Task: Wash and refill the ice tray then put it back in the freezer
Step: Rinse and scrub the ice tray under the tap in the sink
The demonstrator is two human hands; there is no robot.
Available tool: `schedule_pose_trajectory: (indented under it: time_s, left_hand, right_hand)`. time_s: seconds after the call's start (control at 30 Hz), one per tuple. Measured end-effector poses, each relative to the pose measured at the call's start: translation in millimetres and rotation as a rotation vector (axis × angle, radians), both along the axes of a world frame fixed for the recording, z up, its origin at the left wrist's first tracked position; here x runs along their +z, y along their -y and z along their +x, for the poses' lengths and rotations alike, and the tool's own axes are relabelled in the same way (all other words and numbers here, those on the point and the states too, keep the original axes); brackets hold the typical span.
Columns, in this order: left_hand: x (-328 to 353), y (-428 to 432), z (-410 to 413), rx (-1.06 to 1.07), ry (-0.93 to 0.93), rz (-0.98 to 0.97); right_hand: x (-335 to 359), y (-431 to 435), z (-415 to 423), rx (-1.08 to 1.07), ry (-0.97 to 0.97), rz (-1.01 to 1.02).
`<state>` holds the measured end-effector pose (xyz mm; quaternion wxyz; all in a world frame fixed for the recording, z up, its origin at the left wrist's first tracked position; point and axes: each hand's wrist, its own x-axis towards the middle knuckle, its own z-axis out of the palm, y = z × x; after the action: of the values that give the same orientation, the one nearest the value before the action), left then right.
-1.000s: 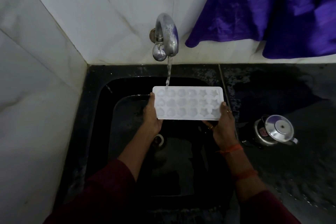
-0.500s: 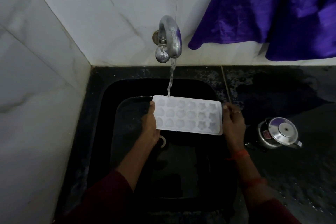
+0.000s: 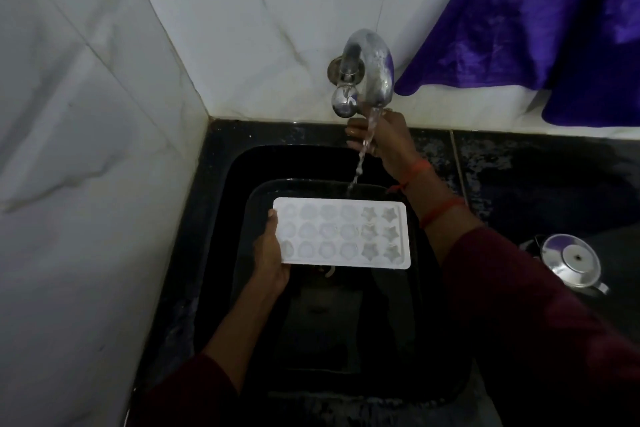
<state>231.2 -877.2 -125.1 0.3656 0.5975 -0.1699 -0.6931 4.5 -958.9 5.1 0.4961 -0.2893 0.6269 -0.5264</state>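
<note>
Left hand [image 3: 272, 258] alone clamping ice tray [image 3: 341, 237] short edge; right hand [image 3: 379, 135] at tap [image 3: 367, 71], grip unclear. One-handed hold: tilt, spill likely.

My surface [image 3: 554, 177] is dark, wet-looking stone with a black sink [image 3: 221, 218] sunk into it. A steel pot lid [image 3: 569, 265] sits on the right.

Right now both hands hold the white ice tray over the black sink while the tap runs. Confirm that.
Not quite: the head view shows only the left hand holding the ice tray over the sink. The right hand is up by the running tap.
</note>
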Motion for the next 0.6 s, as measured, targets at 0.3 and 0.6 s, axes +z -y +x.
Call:
schedule_pose_trajectory:
  time_s: [0.3,0.6]
  left_hand:
    - [8,-9,22,0.001,0.015,-0.003]
    - [6,-10,25,0.004,-0.016,0.02]
  right_hand:
    - [2,27,10,-0.011,0.188,0.026]
    - [-10,20,11,0.048,0.456,-0.028]
